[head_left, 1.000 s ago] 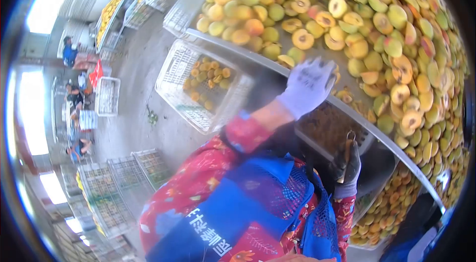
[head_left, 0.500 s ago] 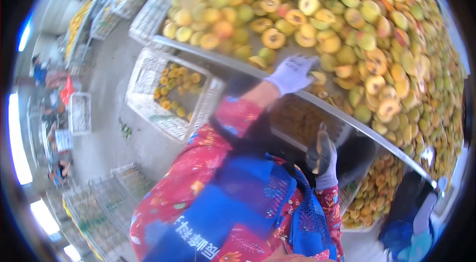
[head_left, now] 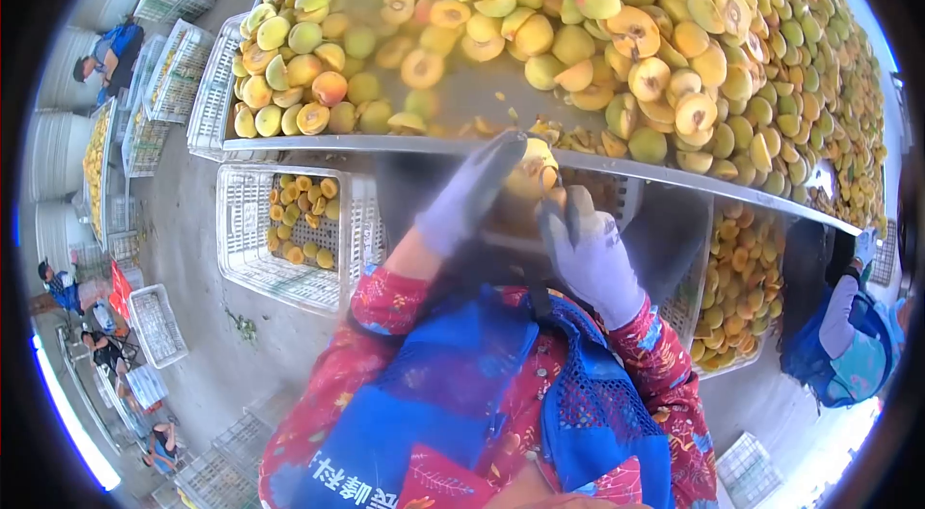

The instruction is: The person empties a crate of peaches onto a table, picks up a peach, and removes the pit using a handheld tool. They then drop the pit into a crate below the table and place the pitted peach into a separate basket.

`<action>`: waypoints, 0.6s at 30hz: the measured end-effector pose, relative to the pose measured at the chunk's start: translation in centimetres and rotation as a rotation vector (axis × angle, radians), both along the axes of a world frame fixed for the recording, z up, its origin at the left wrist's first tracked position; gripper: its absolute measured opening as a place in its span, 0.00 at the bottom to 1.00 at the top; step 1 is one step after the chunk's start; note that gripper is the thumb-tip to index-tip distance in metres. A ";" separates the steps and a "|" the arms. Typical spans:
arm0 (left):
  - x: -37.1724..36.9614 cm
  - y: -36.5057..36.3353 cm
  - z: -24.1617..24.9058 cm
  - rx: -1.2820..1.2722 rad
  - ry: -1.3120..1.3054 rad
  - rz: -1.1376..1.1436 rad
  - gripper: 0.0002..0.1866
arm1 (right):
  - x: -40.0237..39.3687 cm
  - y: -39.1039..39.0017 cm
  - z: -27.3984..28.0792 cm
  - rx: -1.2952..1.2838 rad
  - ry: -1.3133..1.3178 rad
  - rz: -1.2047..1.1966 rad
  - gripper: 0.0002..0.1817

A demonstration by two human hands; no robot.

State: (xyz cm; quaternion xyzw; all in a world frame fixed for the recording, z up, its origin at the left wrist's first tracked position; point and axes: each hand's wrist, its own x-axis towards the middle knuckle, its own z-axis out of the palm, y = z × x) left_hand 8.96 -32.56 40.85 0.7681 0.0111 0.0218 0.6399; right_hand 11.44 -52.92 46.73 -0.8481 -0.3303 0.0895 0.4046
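Just in front of the metal table's edge, my left hand (head_left: 474,189), in a pale glove with dark fingers, is closed on a yellow peach half (head_left: 532,174). My right hand (head_left: 590,247), gloved alike, meets the peach from the lower right. Its fingers are bent together around a thin dark object (head_left: 557,183) that touches the fruit, too small to name. Small scraps of peach flesh (head_left: 578,139) lie on the table just beyond my hands.
The metal table (head_left: 405,145) carries a large heap of halved peaches (head_left: 665,37). Below stand a white crate (head_left: 279,282) with some halves, left, and a fuller crate of peach halves (head_left: 737,287), right. A co-worker (head_left: 853,335) stands at the far right.
My left hand was reaching over the table edge at the fruit; it now holds a peach half. My right hand has risen from below to meet it. The view has turned.
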 end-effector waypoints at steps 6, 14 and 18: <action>-1.2 -1.4 -2.9 0.126 0.030 -0.107 0.27 | -0.6 -0.6 1.2 -0.174 0.172 -0.066 0.14; -0.8 -4.5 -1.3 0.645 -0.323 0.158 0.16 | -1.2 -1.9 -2.6 -0.099 -0.330 0.233 0.18; -1.1 -6.1 3.6 0.108 0.212 0.262 0.16 | -1.4 -1.2 -1.3 0.351 1.005 -0.032 0.15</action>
